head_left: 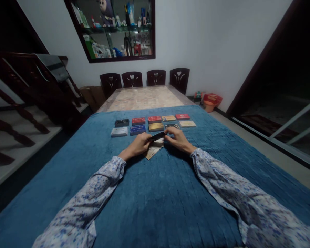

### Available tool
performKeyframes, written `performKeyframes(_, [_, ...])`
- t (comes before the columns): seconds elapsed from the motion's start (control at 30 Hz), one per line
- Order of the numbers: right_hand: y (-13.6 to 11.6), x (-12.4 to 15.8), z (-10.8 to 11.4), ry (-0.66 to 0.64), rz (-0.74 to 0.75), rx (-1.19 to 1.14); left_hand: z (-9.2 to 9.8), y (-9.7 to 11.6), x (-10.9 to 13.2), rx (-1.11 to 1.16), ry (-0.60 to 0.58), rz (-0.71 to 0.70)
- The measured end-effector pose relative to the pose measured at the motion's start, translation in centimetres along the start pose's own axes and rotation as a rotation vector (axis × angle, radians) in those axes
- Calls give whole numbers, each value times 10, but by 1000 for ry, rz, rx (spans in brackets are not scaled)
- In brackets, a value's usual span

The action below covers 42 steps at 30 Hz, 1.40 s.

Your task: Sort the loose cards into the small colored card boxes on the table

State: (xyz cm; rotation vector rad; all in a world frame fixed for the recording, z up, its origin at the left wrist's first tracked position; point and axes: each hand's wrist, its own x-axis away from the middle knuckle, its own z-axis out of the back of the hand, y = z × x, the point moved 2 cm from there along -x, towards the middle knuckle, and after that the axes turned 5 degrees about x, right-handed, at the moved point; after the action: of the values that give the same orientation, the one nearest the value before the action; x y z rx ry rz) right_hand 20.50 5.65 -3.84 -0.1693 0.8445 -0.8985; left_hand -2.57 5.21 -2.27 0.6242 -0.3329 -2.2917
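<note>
Blue cloth (150, 199) carries two rows of card stacks (155, 127), far side. Left hand (138, 144) and right hand (179, 139), fingers narrow, pinch a dark card (157, 136) just near of the rows; pale card (152, 153) below, unclear if held. Step: likely two-handed card handling; next move calls for steady pinch.

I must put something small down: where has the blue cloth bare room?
The blue cloth is bare between the left sleeve and right sleeve, and left of the card stacks. It is crowded around the left hand, right hand and stacks.
</note>
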Motion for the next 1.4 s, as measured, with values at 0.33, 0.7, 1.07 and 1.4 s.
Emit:
performKeyframes(0.33, [-11,-4,1,134,-3,-220,-6,7,-3,24,-15,-95])
performKeyframes(0.7, [-6,-6,7,98,189,284,-7,5,-2,89,167,-40])
performKeyframes(1.07, [-8,-5,-8,26,233,265,-19,17,-11,198,240,6])
performKeyframes(1.4, [-6,4,-7,-115,160,379,-27,11,-16,197,218,42])
